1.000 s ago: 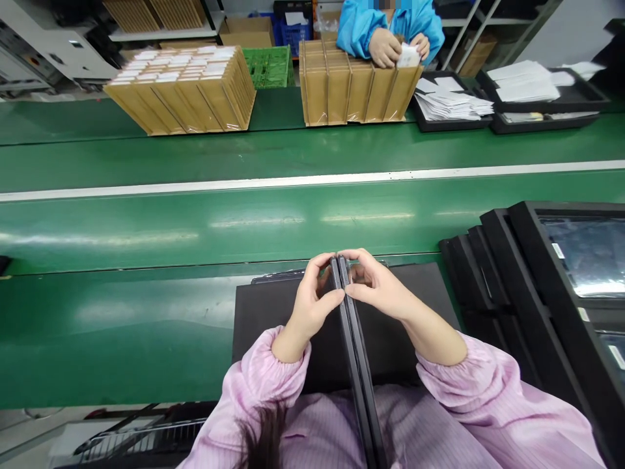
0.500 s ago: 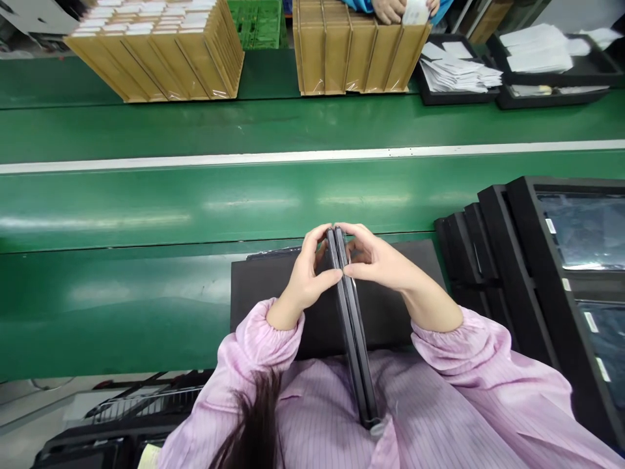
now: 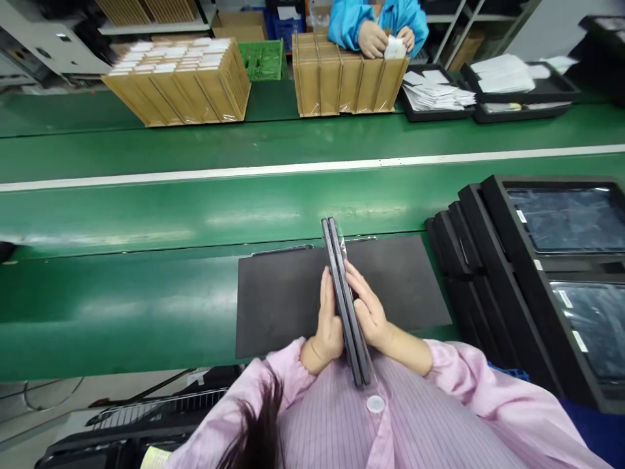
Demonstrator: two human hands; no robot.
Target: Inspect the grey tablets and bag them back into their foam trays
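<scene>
Two thin dark tablets [image 3: 344, 299] stand on edge, side by side, between my palms. My left hand [image 3: 328, 329] lies flat against the left face, fingers pointing forward. Against the right face presses my right hand [image 3: 368, 311], fingers straight and together. Some clear film shows along the right tablet's far end. Below the hands is a flat black mat [image 3: 278, 299] on the green bench. The screens of the held tablets are hidden from me.
To the right, stacked black foam trays [image 3: 522, 286] hold film-covered tablets [image 3: 569, 218]. Across the green bench [image 3: 146, 221] stand cardboard dividers with white packets [image 3: 180, 91], another divider box [image 3: 342, 85] handled by a person in blue [image 3: 378, 26], and black bins of papers [image 3: 434, 98].
My hands have slid from the tablets' far top corners back toward my body, fingers now flat on the faces. The tablets stay upright together. The view has tilted up.
</scene>
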